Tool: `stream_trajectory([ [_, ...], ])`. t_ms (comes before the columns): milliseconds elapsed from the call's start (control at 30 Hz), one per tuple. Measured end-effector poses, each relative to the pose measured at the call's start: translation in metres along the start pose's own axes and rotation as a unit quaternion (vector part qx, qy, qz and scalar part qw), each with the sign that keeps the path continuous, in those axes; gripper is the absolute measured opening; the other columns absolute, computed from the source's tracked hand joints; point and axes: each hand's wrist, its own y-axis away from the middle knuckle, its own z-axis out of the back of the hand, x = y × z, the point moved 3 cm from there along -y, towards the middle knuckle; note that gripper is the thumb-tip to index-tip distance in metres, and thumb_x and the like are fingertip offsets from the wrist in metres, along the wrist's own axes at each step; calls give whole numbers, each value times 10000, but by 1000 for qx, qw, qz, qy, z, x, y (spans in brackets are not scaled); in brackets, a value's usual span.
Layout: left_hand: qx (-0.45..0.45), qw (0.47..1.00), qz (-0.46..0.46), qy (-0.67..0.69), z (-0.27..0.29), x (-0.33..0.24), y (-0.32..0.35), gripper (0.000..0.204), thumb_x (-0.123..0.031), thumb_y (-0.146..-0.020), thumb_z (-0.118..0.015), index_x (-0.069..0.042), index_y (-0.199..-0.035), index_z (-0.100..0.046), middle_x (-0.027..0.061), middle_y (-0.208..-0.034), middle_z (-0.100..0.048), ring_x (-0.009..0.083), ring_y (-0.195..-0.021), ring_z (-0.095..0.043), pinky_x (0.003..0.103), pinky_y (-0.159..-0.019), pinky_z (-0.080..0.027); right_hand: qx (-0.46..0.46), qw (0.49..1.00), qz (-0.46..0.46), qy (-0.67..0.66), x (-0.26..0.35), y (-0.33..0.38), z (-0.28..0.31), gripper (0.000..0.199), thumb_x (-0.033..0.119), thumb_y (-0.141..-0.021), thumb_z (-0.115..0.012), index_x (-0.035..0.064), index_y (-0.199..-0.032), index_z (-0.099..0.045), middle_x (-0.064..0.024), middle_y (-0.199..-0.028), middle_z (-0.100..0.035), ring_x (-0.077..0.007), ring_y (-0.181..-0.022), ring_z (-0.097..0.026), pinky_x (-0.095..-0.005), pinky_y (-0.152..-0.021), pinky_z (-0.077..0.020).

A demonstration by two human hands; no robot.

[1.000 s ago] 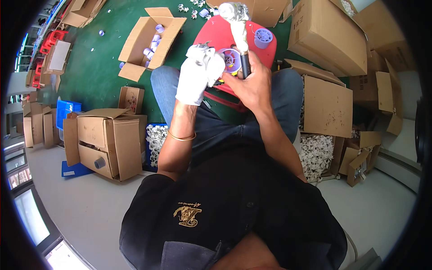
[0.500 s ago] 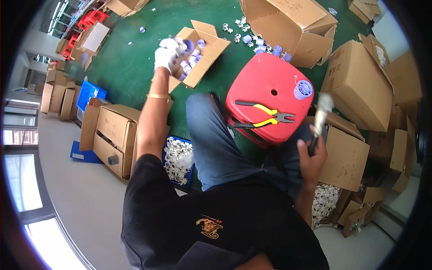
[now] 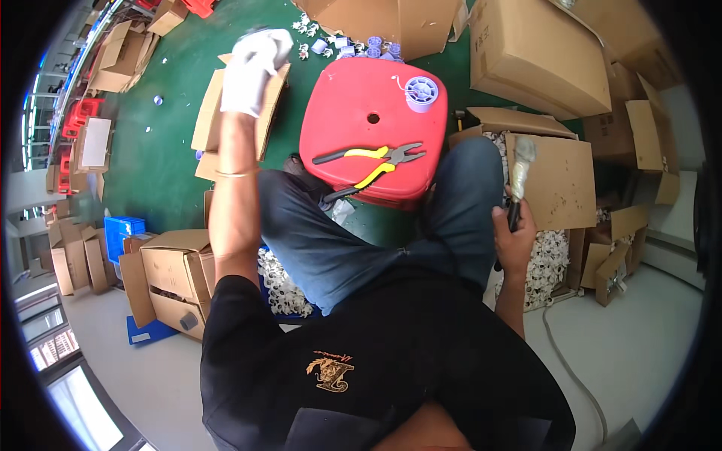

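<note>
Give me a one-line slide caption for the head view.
Seated person reaches gloved left hand over an open carton; right hand grips a tool; pliers lie on red stool.

Black short-sleeved shirt, gold emblem on chest; blue jeans; white glove on left hand (image 3: 254,68), maybe thin bangle at wrist

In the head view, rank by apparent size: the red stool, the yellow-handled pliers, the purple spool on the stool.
1. Red stool
2. Pliers
3. Purple spool
All three sit at about the same distance from the camera, so the order is safe.
</note>
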Motion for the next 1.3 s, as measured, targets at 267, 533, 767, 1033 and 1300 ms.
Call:
stream_trajectory([
  [267,66,973,-204,-87,-169,-46,62,151,-91,-756,-729,13,-867,-720,76,-802,-711,136,-632,-579,246,-615,-482,40,998,29,-50,15,-5,-18,422,48,-896,-594,45,-1317,-555,34,-673,-493,-58,-523,-381,-202,-508,-305],
  [533,43,979,-159,-119,-184,-5,55,210,-115,-762,-758,33,-903,-711,83,-804,-698,142,-643,-572,261,-605,-479,21,997,39,-63,2,4,-15,408,34,-893,-588,43,-1300,-563,38,-657,-484,-54,-516,-367,-199,-497,-289],
  [767,21,972,-194,-130,-189,3,58,199,-137,-755,-758,39,-819,-693,72,-693,-658,157,-574,-521,277,-569,-449,16,998,43,-42,0,7,-13,407,34,-896,-584,44,-1302,-556,40,-642,-471,-51,-505,-357,-197,-482,-274],
  [1033,71,978,-180,-75,-197,10,64,151,-114,-758,-756,15,-811,-698,72,-757,-653,159,-612,-529,275,-595,-452,31,997,45,-53,3,11,-17,406,38,-904,-571,48,-1310,-547,42,-633,-467,-50,-500,-354,-199,-474,-274],
  [1300,135,976,-169,-36,-178,5,89,138,-2,-768,-738,13,-887,-671,48,-822,-669,113,-681,-562,236,-649,-489,71,996,30,-54,22,0,-21,368,77,-929,-547,42,-1296,-560,48,-633,-464,-49,-509,-351,-209,-483,-279],
])
